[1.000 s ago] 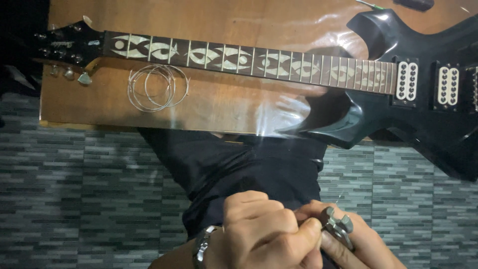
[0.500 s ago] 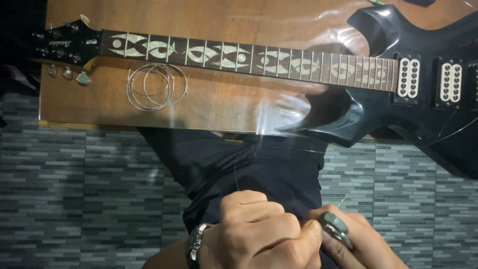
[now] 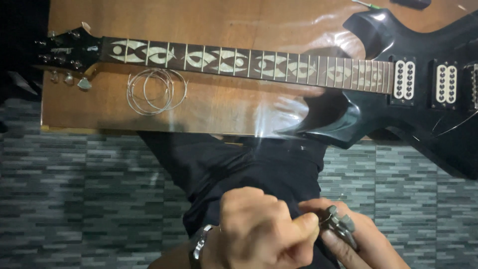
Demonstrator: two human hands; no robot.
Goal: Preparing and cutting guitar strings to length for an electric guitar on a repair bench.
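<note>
My wooden table [image 3: 224, 107] fills the top of my view, its near edge running from nine o'clock toward three. On it lies my black guitar [image 3: 398, 114], neck pointing to nine o'clock with the headstock [image 3: 67, 50] at ten, body out at two and overhanging the near edge. Just below the neck, at eleven o'clock, coiled strings [image 3: 157, 91] rest flat on the wood. Beneath the table, a grey brick-patterned floor [image 3: 84, 199] spreads from seven to five o'clock.
</note>
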